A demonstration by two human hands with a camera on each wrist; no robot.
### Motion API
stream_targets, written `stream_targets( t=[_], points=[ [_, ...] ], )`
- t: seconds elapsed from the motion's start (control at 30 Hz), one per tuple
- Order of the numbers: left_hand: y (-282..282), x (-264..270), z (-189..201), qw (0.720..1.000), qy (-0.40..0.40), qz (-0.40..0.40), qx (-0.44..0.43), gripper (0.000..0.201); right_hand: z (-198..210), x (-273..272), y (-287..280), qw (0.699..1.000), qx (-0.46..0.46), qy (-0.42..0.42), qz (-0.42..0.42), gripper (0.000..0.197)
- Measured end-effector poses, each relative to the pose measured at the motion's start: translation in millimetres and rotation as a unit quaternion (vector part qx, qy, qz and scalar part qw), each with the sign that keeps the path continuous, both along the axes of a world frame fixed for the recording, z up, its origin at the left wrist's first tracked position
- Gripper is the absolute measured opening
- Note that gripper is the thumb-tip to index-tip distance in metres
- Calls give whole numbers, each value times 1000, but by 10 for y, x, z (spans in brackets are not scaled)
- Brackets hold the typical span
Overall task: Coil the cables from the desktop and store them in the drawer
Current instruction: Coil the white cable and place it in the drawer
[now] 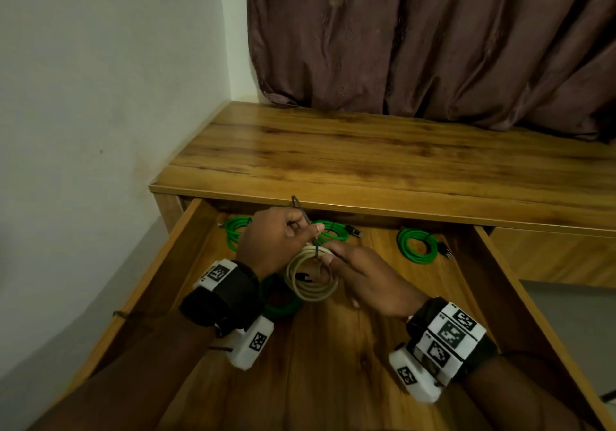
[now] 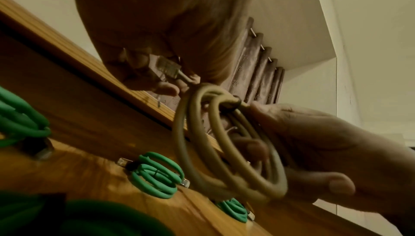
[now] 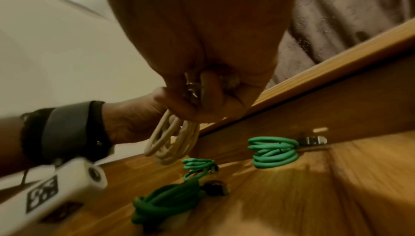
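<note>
Left hand (image 1: 276,235) is up over the open drawer (image 1: 160,264), fingers curled in, pinching a thin dark tie (image 1: 301,212) that wraps the top of the beige coil (image 1: 311,275). The left wrist view shows a plug end tucked in that fist too, though it's blurry so I can't be sure what it belongs to. The coil hangs between both hands, above the drawer floor, not resting on it. Right hand (image 1: 361,279) grips the coil's right side, thumb on top and fingers through the loops.

Around them, left to right: a green coil (image 1: 235,230) at the back left of the drawer, a darker green coil (image 1: 281,300) just under the left wrist, another green one (image 1: 331,230) half hidden behind the hands, and a fourth (image 1: 418,245) well off to the right. The desk top (image 1: 366,154) sits behind, with a brown curtain (image 1: 433,37) hanging onto it.
</note>
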State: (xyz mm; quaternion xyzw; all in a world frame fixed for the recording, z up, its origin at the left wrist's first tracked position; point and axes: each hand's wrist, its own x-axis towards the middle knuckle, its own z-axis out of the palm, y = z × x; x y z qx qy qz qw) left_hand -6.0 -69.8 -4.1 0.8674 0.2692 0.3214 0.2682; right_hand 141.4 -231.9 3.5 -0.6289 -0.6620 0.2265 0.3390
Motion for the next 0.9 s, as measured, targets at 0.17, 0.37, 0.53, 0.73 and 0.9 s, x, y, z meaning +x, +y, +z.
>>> stream_targets(
  t=[0.17, 0.37, 0.53, 0.73, 0.9],
  points=[
    [-102, 8, 102, 996, -51, -25, 68, 38, -54, 16, 32, 999, 27, 13, -45, 36],
    [-269, 48, 106, 976, -55, -46, 204, 33, -155, 95, 86, 996, -30, 14, -85, 39],
    [-237, 71, 107, 979, -80, -42, 181, 33, -131, 50, 73, 990, -6, -62, -128, 38],
    [-85, 17, 81, 992, -66, -34, 105, 33, -49, -77, 21, 976, 44, -173, -125, 26],
    [-74, 11, 41, 995, -62, -53, 52, 37, -50, -117, -19, 975, 70, -163, -134, 28]
  ],
)
